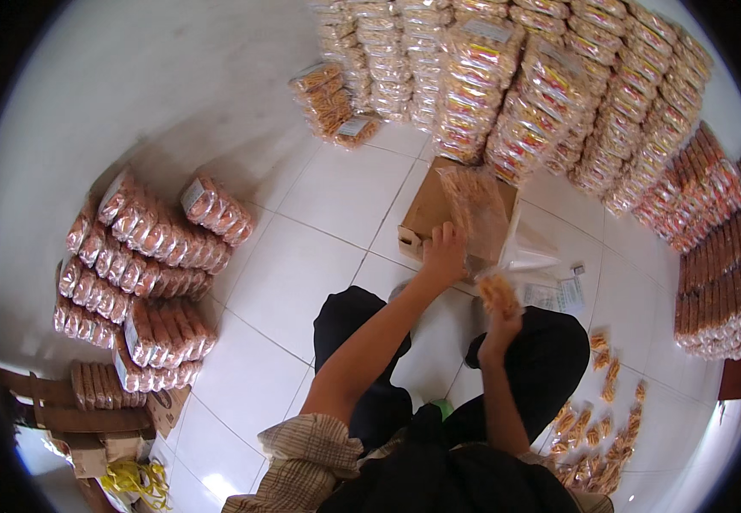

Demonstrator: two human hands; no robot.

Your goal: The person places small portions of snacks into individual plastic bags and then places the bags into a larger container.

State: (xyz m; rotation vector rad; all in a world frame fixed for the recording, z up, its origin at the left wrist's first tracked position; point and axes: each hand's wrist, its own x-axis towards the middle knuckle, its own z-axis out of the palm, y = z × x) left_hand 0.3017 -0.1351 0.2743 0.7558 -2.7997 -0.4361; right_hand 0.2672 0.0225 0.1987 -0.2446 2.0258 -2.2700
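Before me on the tiled floor is an open cardboard box (423, 204). A large clear plastic bag (476, 202) lies in it, its near end by my left hand. My left hand (445, 253) is at the box's near edge with fingers bent, on the near end of the bag. Just to the right and nearer to me, my right hand (504, 330) holds a small clear packet of orange-brown snack sticks (497, 294). Flat clear plastic (531, 250) and printed label sheets (559, 296) lie right of the box. Small filled packets (591, 436) are spread on the floor at the lower right.
Tall stacks of bagged snacks (473, 83) stand behind the box. Brown packs (716, 276) are piled at the right, pinkish-brown packs (165, 231) by the left wall. Yellow straps (133, 481) and cartons (88, 452) lie lower left. My knees flank the working spot.
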